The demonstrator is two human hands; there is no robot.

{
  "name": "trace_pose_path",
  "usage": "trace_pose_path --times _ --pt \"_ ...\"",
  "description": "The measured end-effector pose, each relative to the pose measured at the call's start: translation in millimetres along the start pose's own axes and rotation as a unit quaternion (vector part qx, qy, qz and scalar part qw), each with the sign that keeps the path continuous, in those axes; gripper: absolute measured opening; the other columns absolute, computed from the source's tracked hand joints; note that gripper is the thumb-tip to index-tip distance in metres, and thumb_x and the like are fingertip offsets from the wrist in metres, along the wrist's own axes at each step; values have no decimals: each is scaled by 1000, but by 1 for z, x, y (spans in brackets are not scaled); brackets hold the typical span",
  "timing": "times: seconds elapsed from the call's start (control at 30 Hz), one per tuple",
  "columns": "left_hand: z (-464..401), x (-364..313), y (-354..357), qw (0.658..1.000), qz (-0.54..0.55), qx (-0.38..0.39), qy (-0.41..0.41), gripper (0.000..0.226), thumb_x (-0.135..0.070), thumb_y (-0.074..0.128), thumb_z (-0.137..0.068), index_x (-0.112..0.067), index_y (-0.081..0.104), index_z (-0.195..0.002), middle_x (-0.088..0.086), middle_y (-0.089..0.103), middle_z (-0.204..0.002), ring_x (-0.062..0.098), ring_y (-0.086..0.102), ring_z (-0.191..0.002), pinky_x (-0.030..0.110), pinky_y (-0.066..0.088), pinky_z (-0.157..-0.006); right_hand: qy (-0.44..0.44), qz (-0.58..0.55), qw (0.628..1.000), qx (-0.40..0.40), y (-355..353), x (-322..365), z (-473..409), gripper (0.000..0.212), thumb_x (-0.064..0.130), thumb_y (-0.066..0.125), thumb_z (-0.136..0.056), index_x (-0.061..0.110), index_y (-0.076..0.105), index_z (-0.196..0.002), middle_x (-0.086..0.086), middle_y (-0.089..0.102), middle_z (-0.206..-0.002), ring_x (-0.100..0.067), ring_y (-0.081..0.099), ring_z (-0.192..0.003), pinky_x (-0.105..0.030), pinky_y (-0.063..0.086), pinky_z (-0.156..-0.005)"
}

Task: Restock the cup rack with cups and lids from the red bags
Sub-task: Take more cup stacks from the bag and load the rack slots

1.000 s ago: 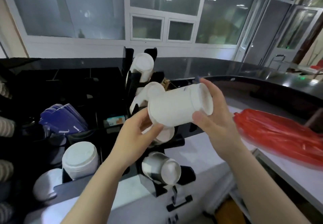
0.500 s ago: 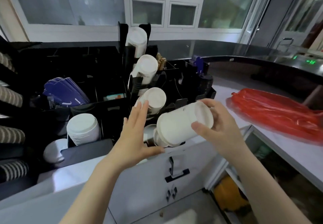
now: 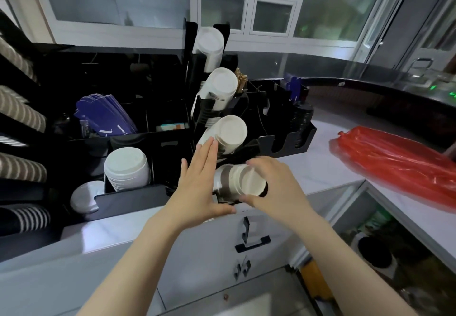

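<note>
A black cup rack (image 3: pixel 265 143) stands on the counter with white cup stacks lying in its slanted slots. The lowest slot holds a cup stack (image 3: pixel 237 182) with a brown band, its white base toward me. My right hand (image 3: pixel 274 187) curls over the front end of that stack and grips it. My left hand (image 3: pixel 197 182) has straight fingers and lies flat against the stack's left side. Three more cup stacks (image 3: pixel 228 130) fill the slots above. A red bag (image 3: pixel 394 160) lies on the counter at the right.
White lids (image 3: pixel 127 170) sit stacked in a black holder left of the rack, with blue sleeves (image 3: pixel 106 115) behind. Striped cups (image 3: pixel 22 167) line the far left. Black lids (image 3: pixel 301 123) fill the rack's right end. A drawer handle (image 3: pixel 251 241) is below the counter edge.
The white cup stack has gone from mid-air down into the rack's lowest slot. My left hand let go and flattened beside it. The camera tilted down.
</note>
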State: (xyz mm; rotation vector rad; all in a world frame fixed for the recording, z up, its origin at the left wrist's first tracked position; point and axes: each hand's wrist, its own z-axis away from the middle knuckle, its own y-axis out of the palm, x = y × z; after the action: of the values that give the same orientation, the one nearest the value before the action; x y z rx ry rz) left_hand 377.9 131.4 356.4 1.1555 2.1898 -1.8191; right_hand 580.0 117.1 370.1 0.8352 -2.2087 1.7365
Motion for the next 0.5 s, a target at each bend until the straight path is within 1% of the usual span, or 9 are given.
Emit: trace_pose_path --times 0.03,0.1,0.23,0.37,0.4,0.5 --pt "0 0 0 1000 3 0 2 135 -62 74 -60 -33 -31 -141 -27 -37 -145 4 -29 -139 42 -15 -112 1 30 1000 3 6 0 -1 69 45 77 -70 32 47 -130 8 46 -130 -17 42 -120 -34 39 -98" --pt "0 0 -1 1000 7 0 3 134 -62 74 -61 -32 -29 -142 -27 -35 -146 4 -28 -140 42 -15 -112 13 54 998 5 16 3 -4 69 45 76 -72 34 45 -132 6 44 -127 -20 42 -117 -37 40 -97" --pt "0 0 -2 1000 13 0 6 132 -59 75 -63 -30 -25 -144 -26 -32 -148 4 -25 -141 41 -13 -113 30 93 995 -3 25 7 -16 73 48 77 -69 36 43 -132 7 46 -126 -19 43 -117 -37 38 -95" --pt "1 0 -3 999 32 -13 4 123 -57 73 -66 -33 -17 -147 -27 -24 -150 -2 -18 -142 44 -9 -116 29 85 996 29 21 4 -17 77 50 77 -68 35 40 -134 7 45 -128 -18 41 -120 -37 38 -96" --pt "1 0 -3 999 37 -17 2 121 -59 71 -67 -32 -14 -148 -27 -22 -151 -2 -16 -142 45 -8 -116 28 82 995 41 20 3 -16 79 53 76 -68 35 39 -136 7 44 -129 -18 40 -122 -37 38 -98" --pt "2 -2 -3 998 56 -30 -3 117 -73 59 -64 -30 -7 -151 -27 -15 -153 -3 -11 -143 44 -5 -116 31 64 996 62 16 0 -15 86 63 74 -66 36 37 -139 8 46 -133 -16 39 -126 -40 38 -102"
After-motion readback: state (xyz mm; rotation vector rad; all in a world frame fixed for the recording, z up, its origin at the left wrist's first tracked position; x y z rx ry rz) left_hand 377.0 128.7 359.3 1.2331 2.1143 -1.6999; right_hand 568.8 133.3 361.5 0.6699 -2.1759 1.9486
